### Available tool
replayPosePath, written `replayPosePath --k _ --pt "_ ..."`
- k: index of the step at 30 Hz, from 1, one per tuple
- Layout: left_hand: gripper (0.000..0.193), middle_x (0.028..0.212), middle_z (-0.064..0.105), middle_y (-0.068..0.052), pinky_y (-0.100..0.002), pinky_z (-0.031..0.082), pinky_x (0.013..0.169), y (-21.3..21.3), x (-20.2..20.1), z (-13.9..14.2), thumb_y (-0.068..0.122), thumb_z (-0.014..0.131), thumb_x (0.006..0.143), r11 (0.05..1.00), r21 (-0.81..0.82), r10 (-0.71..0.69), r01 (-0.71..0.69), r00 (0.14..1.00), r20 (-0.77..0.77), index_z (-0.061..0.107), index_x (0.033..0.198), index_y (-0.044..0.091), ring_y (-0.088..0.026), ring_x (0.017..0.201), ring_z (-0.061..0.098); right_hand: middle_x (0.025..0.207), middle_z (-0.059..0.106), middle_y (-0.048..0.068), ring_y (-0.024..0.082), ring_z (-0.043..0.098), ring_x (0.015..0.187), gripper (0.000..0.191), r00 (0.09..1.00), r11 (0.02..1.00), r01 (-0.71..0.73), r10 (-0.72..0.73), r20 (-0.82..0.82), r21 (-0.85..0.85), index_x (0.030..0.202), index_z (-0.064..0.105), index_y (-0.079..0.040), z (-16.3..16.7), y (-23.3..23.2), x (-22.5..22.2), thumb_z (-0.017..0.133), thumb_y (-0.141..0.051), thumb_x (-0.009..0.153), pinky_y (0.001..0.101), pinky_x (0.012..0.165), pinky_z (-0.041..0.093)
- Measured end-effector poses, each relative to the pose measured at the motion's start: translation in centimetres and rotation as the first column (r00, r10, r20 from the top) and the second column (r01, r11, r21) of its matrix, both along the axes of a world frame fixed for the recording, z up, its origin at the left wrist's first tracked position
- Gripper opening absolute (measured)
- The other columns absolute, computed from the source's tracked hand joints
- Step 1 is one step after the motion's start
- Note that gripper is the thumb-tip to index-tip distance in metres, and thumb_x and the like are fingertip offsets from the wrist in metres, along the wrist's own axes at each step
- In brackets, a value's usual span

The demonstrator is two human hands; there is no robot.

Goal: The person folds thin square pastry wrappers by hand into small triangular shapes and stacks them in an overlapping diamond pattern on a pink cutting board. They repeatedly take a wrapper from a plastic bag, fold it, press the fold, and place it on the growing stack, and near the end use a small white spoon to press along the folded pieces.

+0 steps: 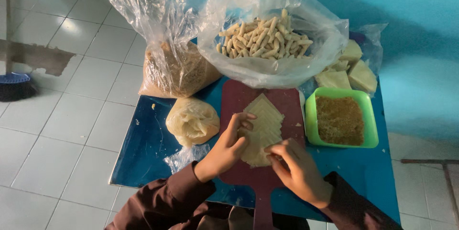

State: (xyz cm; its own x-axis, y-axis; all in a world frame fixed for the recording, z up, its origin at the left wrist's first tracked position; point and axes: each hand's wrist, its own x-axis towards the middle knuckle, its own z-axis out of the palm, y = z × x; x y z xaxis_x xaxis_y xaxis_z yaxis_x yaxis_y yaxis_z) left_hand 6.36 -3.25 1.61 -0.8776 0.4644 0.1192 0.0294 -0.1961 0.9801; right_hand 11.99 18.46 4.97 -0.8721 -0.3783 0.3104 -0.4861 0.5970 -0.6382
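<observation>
From the head camera, the left hand (228,146) is resting on the left edge of a fanned stack of pale wrapper sheets (261,125), fingers curled against it. The right hand (296,168) is pinching the stack's lower right corner, fingertips closed on the sheets. The stack is lying on a dark red cutting board (282,103) at the middle of the blue bench (143,144). A green tub of brown crumbs (340,120) is sitting just right of the board. A tied bag of wrappers (192,121) is lying just left. Behind, an open plastic bag of stick-shaped rolls (265,36) is standing beside a bag of crumbs (177,70).
</observation>
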Motion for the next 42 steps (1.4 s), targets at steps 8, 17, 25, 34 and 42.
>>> replayPosePath --k 8,17,25,34,42 --pt "0.028 0.117 0.058 -0.003 -0.024 0.048 0.079 0.8 -0.4 0.1 0.009 0.066 0.099 0.996 0.051 -0.086 0.075 0.961 0.264 0.054 0.124 0.006 -0.008 0.1 0.057 0.111 0.062 0.009 0.028 0.064 0.099 0.04 0.943 0.999 0.034 -0.038 -0.331 -0.018 0.116 0.064 -0.007 0.0 -0.1 -0.6 0.081 -0.005 0.08 0.0368 0.082 0.052" --pt "0.028 0.128 0.058 -0.003 -0.024 0.049 0.091 0.9 -0.5 0.3 0.012 0.055 0.103 0.948 0.276 -0.245 0.16 0.919 0.309 0.05 0.13 0.007 -0.009 0.115 0.059 0.107 0.061 0.007 0.029 0.061 0.099 0.035 0.872 0.984 0.175 -0.144 -0.467 0.023 0.111 0.066 -0.009 -0.6 -0.4 -1.7 0.08 0.003 0.08 0.04 0.085 0.05" --pt "0.025 0.126 0.059 -0.006 -0.029 0.052 0.102 1.7 -0.2 -1.0 0.003 0.062 0.102 0.972 0.194 -0.175 0.135 0.962 0.211 0.052 0.124 0.003 -0.013 0.121 0.061 0.106 0.06 0.009 0.028 0.061 0.096 0.03 0.929 0.996 0.063 -0.08 -0.361 -0.056 0.108 0.063 -0.005 -0.6 -0.1 -1.6 0.08 -0.009 0.084 0.0374 0.081 0.05" --pt "0.022 0.123 0.06 -0.005 -0.029 0.053 0.104 1.4 -0.2 -0.5 0.005 0.061 0.104 0.974 0.175 -0.182 0.141 0.953 0.241 0.053 0.124 0.002 -0.013 0.12 0.062 0.104 0.064 0.008 0.024 0.065 0.092 0.017 0.95 0.994 0.063 -0.088 -0.301 -0.092 0.106 0.066 -0.005 -0.1 0.0 -1.9 0.071 -0.001 0.09 0.0337 0.079 0.05" --pt "0.029 0.12 0.06 -0.003 -0.027 0.054 0.098 1.5 -0.6 -1.0 0.011 0.064 0.099 0.979 0.173 -0.138 0.111 0.978 0.153 0.051 0.124 0.005 -0.012 0.117 0.062 0.1 0.068 0.004 0.017 0.068 0.091 0.005 0.984 0.978 0.072 -0.102 -0.146 -0.198 0.102 0.065 -0.004 -2.1 1.1 -2.5 0.064 -0.007 0.099 0.0292 0.08 0.052"
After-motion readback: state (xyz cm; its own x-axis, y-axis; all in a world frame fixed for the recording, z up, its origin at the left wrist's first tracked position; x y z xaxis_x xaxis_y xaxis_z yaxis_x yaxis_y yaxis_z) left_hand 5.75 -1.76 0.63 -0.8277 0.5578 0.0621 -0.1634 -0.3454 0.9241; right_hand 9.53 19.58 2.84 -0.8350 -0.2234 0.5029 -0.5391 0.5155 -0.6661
